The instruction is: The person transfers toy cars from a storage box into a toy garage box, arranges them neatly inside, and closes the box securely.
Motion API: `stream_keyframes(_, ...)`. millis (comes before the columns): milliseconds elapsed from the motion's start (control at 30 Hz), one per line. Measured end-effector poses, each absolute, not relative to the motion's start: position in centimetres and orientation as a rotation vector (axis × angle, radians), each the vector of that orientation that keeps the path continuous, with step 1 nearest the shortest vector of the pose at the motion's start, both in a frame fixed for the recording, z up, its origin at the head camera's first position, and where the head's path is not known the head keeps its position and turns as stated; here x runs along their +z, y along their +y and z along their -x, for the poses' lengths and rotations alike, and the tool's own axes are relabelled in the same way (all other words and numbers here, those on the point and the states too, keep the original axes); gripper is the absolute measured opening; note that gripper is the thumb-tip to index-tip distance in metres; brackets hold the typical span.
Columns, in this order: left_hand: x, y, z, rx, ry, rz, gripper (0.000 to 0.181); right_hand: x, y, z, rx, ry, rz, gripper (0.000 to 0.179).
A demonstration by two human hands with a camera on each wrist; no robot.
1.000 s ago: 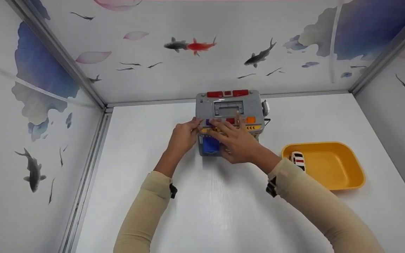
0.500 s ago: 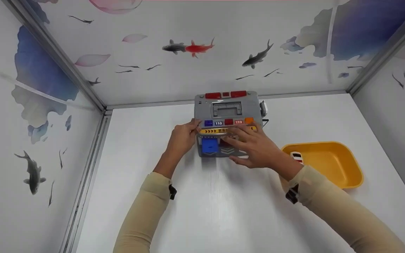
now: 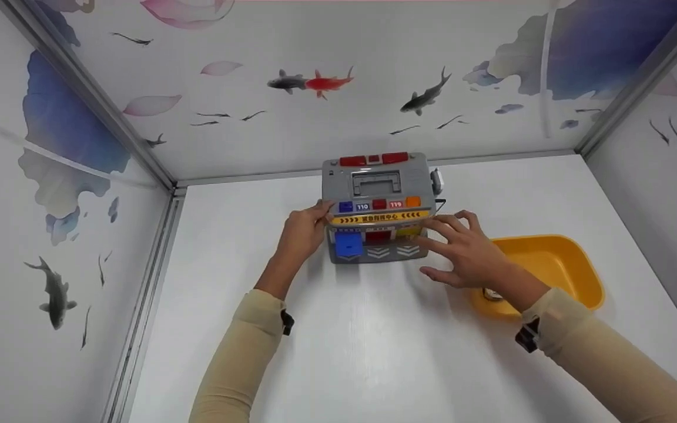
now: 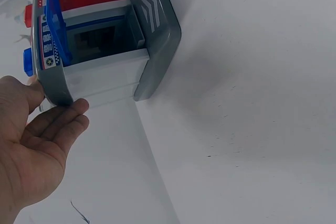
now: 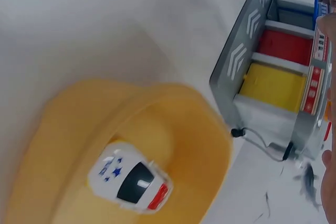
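A grey toy garage (image 3: 377,207) with coloured buttons along its roof stands against the back wall. My left hand (image 3: 304,230) pinches the left edge of its roof, thumb on top and fingers underneath. The leftmost door, a blue flap (image 4: 56,22), is swung up, baring a dark compartment. Beside it, the red door (image 5: 285,46) and yellow door (image 5: 275,86) are down. My right hand (image 3: 469,251) has its fingers spread at the garage's front right corner, holding nothing. A white toy car (image 5: 128,178) with blue stars lies in the yellow tray (image 3: 582,264).
The tray sits right of the garage, partly under my right forearm. A thin black piece (image 5: 262,145) sticks out from the garage's right side. Printed walls (image 3: 244,144) with fish enclose the white table (image 3: 338,346) at the back and sides.
My right hand has moved right, off the garage's front and roof buttons, uncovering the red and yellow doors, and now overlaps the tray. My left hand keeps its grip on the roof edge.
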State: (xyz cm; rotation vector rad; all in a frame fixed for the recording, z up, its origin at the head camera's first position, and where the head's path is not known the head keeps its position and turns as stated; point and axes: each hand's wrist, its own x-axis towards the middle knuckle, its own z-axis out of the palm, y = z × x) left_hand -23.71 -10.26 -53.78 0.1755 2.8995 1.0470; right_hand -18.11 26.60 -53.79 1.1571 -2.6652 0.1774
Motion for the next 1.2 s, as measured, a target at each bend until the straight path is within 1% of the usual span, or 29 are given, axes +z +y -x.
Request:
stream_keyframes(233, -53.8, -10.4, 23.6, 1.063, 2.904, -0.207, 0.042, -54.2, 30.4, 17.5, 0.159, -2.783, -1.052, 0.066)
stream_keyframes(467, -53.9, -10.4, 23.6, 1.075, 2.908, -0.213, 0.043, -55.0, 34.5, 16.4, 0.13, -2.825, -0.98, 0.062)
stream_keyframes(633, -53.9, -10.4, 23.6, 1.082, 2.911, -0.212, 0.044, -55.6, 36.5, 15.5, 0.137, -2.822, -0.935, 0.058)
stream_keyframes(1000, -53.8, -10.5, 23.6, 1.082, 2.893, -0.195, 0.044, -56.9, 38.4, 14.5, 0.129, -2.899, -0.919, 0.063)
stream_keyframes(1200, -53.7, -10.5, 23.6, 1.068, 2.885, -0.2, 0.045, -57.4, 38.6, 14.2, 0.094, -3.064, -0.863, 0.071)
